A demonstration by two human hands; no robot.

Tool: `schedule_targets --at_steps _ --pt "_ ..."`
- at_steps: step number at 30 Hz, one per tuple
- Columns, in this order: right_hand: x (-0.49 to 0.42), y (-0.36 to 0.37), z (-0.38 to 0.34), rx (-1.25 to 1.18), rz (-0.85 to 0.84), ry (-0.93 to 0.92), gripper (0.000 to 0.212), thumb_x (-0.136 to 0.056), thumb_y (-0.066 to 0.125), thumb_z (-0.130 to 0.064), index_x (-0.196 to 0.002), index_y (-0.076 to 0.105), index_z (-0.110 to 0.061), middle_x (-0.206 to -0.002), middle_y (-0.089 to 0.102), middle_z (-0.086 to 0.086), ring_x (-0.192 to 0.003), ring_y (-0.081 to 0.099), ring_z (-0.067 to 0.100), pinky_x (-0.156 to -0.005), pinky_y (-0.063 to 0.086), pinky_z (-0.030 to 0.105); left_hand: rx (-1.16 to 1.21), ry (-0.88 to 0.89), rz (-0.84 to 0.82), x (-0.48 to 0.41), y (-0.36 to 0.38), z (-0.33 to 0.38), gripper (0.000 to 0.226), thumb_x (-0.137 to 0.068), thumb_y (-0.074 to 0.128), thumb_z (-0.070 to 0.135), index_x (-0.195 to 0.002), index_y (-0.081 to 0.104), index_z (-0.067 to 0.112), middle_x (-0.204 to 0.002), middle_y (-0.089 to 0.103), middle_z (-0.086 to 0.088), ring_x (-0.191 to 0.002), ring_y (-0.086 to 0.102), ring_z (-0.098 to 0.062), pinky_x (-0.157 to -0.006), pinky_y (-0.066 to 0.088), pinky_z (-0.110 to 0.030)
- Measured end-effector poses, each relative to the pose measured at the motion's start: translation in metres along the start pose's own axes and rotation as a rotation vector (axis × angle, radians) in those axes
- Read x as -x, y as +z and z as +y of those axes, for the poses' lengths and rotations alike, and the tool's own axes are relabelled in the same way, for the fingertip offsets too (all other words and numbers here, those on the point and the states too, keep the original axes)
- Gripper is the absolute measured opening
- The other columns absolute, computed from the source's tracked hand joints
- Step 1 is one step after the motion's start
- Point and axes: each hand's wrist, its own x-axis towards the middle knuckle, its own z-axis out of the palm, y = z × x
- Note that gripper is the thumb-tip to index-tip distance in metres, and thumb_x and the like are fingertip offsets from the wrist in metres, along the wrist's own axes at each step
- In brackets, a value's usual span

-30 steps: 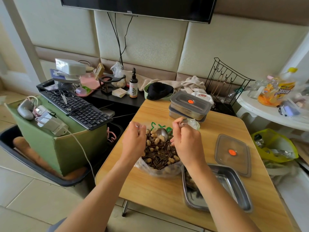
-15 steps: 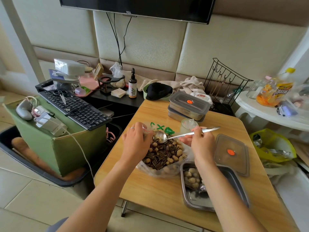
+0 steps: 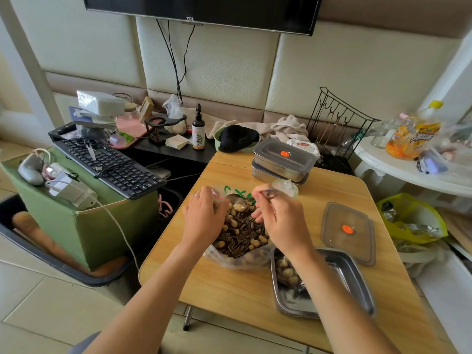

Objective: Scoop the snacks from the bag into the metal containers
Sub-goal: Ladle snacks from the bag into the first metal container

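Progress looks early: open shallow metal container holds few snacks; clear plastic bag remains full. Left hand grips its rim; right hand pinches silver spoon.

open snack bag beside partly filled metal container.

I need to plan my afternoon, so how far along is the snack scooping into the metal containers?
Early on. Done: the open metal container holds a small pile of nuts at its left end, and its lid lies aside. In hand: the left hand holds the bag open while the right hand dips the spoon into the snacks. Left: the bag looks nearly full, and two stacked containers remain lidded.
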Motion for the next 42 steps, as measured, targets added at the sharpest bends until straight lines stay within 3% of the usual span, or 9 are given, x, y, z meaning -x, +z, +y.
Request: schedule_targets --at_steps 5,12,16,28,30,33,35,38,42 --pt "-0.001 -0.002 -0.001 0.014 0.002 -0.055 0.022 -0.108 0.051 -0.023 -0.100 0.066 -0.009 -0.071 0.065 -0.009 -0.058 0.068 0.002 -0.050 0.055 0.024 0.052 -0.065 -0.038 -0.003 0.000 -0.002 0.028 -0.098 0.061 0.041 -0.112 0.054 0.018 -0.102 0.060 0.003 -0.098 0.057 -0.022 -0.097 0.047 -0.050" --pt "0.000 0.006 0.005 0.024 0.116 0.171 0.024 -0.110 0.050 -0.021 -0.099 0.068 -0.011 -0.066 0.067 -0.008 -0.055 0.069 0.003 -0.051 0.059 0.029 0.113 -0.079 -0.065 -0.002 -0.006 0.001 0.022 -0.098 0.059 0.041 -0.103 0.049 0.022 -0.094 0.062 0.001 -0.092 0.061 -0.027 -0.088 0.052 -0.059" --pt "-0.001 0.008 0.003 0.048 0.180 0.257 0.028 -0.110 0.049 -0.019 -0.091 0.067 -0.008 -0.060 0.066 -0.007 -0.050 0.067 0.000 -0.047 0.054 0.017 0.117 -0.082 -0.071 -0.002 -0.011 0.002 0.023 -0.100 0.059 0.040 -0.103 0.047 0.021 -0.093 0.061 0.002 -0.091 0.062 -0.025 -0.088 0.054 -0.057" --pt "-0.004 0.004 0.008 -0.109 0.263 0.823 0.039 -0.111 0.038 -0.018 -0.088 0.066 -0.002 -0.055 0.071 0.006 -0.049 0.071 0.016 -0.050 0.053 0.016 0.114 -0.088 -0.083 -0.003 -0.013 0.002 0.022 -0.101 0.058 0.041 -0.105 0.047 0.022 -0.091 0.060 0.004 -0.091 0.062 -0.022 -0.090 0.054 -0.054" --pt "-0.005 0.000 0.008 -0.108 0.282 0.825 0.040 -0.111 0.039 -0.019 -0.086 0.066 -0.002 -0.056 0.071 0.007 -0.048 0.071 0.015 -0.046 0.050 0.014 0.111 -0.083 -0.085 -0.003 -0.012 0.000 0.022 -0.101 0.059 0.040 -0.106 0.047 0.022 -0.090 0.060 0.005 -0.090 0.063 -0.021 -0.091 0.054 -0.055" --pt "-0.007 -0.009 0.004 -0.078 0.267 0.676 0.031 -0.111 0.045 -0.024 -0.091 0.064 -0.011 -0.063 0.070 0.005 -0.049 0.070 0.014 -0.046 0.051 0.016 0.091 -0.065 -0.097 -0.004 -0.009 -0.003 0.025 -0.100 0.059 0.043 -0.110 0.050 0.022 -0.098 0.062 0.004 -0.096 0.062 -0.022 -0.094 0.052 -0.053" --pt "-0.007 -0.013 0.003 -0.044 0.250 0.618 0.027 -0.111 0.046 -0.024 -0.093 0.064 -0.013 -0.064 0.070 0.004 -0.049 0.069 0.013 -0.046 0.052 0.018 0.044 -0.034 -0.101 -0.004 -0.006 -0.005 0.027 -0.099 0.059 0.042 -0.115 0.052 0.021 -0.103 0.062 0.003 -0.101 0.059 -0.022 -0.098 0.045 -0.045" --pt "-0.007 -0.019 0.009 -0.020 0.288 0.694 0.037 -0.111 0.043 -0.025 -0.089 0.066 -0.006 -0.060 0.071 0.006 -0.046 0.069 0.015 -0.046 0.052 0.019 -0.058 0.066 -0.114 -0.001 -0.003 -0.003 0.032 -0.100 0.060 0.039 -0.122 0.053 0.017 -0.110 0.058 0.005 -0.109 0.052 -0.019 -0.094 0.029 -0.035" --pt "-0.010 -0.037 0.013 -0.025 0.373 0.753 0.038 -0.111 0.040 -0.025 -0.087 0.065 -0.008 -0.055 0.070 0.006 -0.046 0.069 0.019 -0.058 0.059 0.033 -0.072 0.153 -0.206 -0.001 0.000 0.000 0.037 -0.099 0.064 0.035 -0.126 0.051 0.013 -0.108 0.056 0.002 -0.108 0.050 -0.022 -0.090 0.042 -0.035"
